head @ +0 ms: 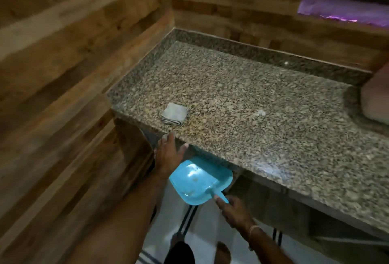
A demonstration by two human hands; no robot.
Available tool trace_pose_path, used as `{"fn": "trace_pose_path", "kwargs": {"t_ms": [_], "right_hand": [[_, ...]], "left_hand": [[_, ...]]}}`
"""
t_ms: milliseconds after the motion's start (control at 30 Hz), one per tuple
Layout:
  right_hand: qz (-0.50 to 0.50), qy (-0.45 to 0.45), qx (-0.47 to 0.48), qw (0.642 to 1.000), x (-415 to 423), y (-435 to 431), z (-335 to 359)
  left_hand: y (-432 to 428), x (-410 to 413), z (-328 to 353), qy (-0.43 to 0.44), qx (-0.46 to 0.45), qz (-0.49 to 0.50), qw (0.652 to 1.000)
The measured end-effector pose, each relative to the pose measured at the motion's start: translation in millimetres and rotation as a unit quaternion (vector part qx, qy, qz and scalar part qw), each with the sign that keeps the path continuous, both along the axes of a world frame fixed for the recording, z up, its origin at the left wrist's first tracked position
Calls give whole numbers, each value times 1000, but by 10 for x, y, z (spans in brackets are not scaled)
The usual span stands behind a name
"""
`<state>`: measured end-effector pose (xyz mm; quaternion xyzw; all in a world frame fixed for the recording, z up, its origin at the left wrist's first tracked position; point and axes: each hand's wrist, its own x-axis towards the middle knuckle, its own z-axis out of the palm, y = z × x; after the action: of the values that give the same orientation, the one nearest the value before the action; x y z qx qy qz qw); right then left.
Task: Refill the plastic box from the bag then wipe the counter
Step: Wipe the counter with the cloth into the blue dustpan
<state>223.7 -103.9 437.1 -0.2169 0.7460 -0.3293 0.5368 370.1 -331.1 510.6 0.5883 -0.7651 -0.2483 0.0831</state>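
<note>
Wood-panelled wall (63, 78) on the left; one folded grey cloth (174, 114) lies near the front edge of the speckled stone counter (263, 103); the left hand (168, 156), fingers spread and holding nothing, rests at that edge; one blue dustpan (200, 180) sits just below, its handle gripped by the right hand (235, 211); a pale object (375, 99), blurred, is cut off at far right; no box or bag can be made out.
</note>
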Motion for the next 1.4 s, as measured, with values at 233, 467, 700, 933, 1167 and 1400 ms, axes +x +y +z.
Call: {"fn": "trace_pose_path", "kwargs": {"t_ms": [233,467,700,933,1167,1400], "right_hand": [[-28,4,-7,1000,71,-228,90],[-118,19,32,992,322,-307,-123],[-187,12,45,981,566,121,-28],[-313,-8,77,947,635,733,-24],[-387,11,44,921,527,1233,-10],[-404,-1,17,915,207,1276,-157]], "left_hand": [[-903,-227,-114,-20,-68,-60,996],[-1457,-303,-411,-158,-144,-216,953],[-1064,-517,-529,-84,-137,-198,967],[203,-1549,-456,3,-49,-407,912],[-478,-1597,-496,-26,-72,-203,976],[-133,-1822,-454,-39,-50,-157,986]]}}
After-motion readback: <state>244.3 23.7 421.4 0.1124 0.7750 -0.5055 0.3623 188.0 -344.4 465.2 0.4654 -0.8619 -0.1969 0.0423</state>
